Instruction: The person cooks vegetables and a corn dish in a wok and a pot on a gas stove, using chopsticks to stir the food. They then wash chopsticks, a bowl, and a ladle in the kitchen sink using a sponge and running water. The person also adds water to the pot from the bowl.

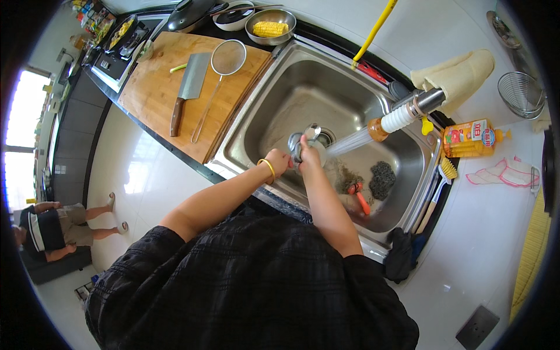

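Note:
Over the stainless steel sink point(302, 94), my left hand point(278, 162), with a yellow bangle at its wrist, is close against my right hand point(309, 154). My right hand grips shiny metal utensils point(297, 142), one with a rounded bowl like a ladle or spoon; their exact kind is unclear. What my left hand's fingers hold is hidden. Water sprays from the faucet's white hose nozzle point(396, 120) beside my right hand. A red-handled peeler or similar tool point(361, 200) and a dark steel wool scourer point(382, 180) lie on the sink floor.
Left of the sink, a wooden cutting board point(148, 83) bears a cleaver point(194, 78) and a fine-mesh strainer point(229, 57). A metal bowl point(280, 40) of corn stands behind. Dish soap point(470, 139) and a scrub brush point(437, 188) are at the right. Another person point(52, 223) is at far left.

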The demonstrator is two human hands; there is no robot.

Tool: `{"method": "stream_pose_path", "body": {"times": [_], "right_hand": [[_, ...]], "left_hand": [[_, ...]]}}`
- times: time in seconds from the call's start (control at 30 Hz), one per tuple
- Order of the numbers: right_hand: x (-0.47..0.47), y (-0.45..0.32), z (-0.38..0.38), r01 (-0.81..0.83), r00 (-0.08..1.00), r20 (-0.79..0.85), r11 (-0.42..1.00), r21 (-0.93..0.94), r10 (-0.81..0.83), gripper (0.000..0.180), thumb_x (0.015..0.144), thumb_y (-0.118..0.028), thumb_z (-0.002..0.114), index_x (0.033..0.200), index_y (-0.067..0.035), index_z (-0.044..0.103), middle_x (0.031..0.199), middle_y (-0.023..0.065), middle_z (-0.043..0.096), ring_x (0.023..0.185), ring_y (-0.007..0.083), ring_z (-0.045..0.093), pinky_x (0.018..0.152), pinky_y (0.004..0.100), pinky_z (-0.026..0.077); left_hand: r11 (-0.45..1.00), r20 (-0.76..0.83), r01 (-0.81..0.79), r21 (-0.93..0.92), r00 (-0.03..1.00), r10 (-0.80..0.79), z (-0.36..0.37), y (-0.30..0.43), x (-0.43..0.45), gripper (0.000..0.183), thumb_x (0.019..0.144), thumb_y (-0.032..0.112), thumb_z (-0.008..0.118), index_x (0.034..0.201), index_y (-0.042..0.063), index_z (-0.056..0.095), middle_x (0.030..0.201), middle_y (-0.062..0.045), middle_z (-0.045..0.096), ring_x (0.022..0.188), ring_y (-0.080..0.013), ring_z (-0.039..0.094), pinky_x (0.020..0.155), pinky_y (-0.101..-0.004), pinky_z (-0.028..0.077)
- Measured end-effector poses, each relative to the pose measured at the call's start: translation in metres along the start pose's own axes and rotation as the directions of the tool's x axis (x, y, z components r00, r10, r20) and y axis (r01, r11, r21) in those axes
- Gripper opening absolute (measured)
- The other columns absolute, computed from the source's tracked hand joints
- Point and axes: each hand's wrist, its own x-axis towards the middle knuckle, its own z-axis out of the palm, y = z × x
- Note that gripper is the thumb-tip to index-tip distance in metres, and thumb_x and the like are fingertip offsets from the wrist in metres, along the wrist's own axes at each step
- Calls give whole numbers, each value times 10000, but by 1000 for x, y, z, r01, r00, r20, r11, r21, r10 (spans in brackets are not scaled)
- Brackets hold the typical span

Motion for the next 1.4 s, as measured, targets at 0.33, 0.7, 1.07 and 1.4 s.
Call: {"method": "stream_pose_path", "body": {"times": [0.33, 0.7, 1.07, 1.4], "right_hand": [[-31, -29, 20, 290, 866, -305, 896, -337, -396, 364, 747, -270, 629, 911, 44, 546, 813, 100, 584, 716, 196, 544, 633, 312, 422], [-31, -25, 6, 699, 671, 200, 521, -490, -714, 235, 725, -206, 621, 845, -14, 558, 770, 125, 592, 727, 269, 560, 643, 322, 428], [-46, -19, -40, 438, 732, 488, -222, -871, -475, 562, 735, -195, 569, 1233, -108, 321, 979, 137, 513, 891, 303, 513, 726, 395, 409], [-10, 17, -53, 476, 745, 662, -628, -616, -85, 280, 801, -152, 402, 1046, -52, 493, 936, 144, 559, 855, 313, 530, 748, 462, 378]], "left_hand": [[975, -131, -92, 201, 984, 120, -2, 17, -14, 294, 787, 210, 393, 625, 35, 564, 545, -127, 541, 526, -242, 540, 541, -340, 432], [205, 625, 731, -651, 669, -402, -37, 10, -1, 312, 883, 307, 346, 820, 43, 500, 479, 46, 254, 365, -57, 160, 309, -200, 205], [428, 523, -562, 708, 824, 218, -49, -63, 51, 139, 683, 192, 556, 725, 70, 608, 604, -51, 568, 530, -203, 558, 479, -315, 433], [455, 255, -155, 877, 953, -166, 6, -46, 85, 234, 709, 182, 543, 874, 37, 623, 971, -201, 563, 939, -288, 537, 765, -371, 419]]}}
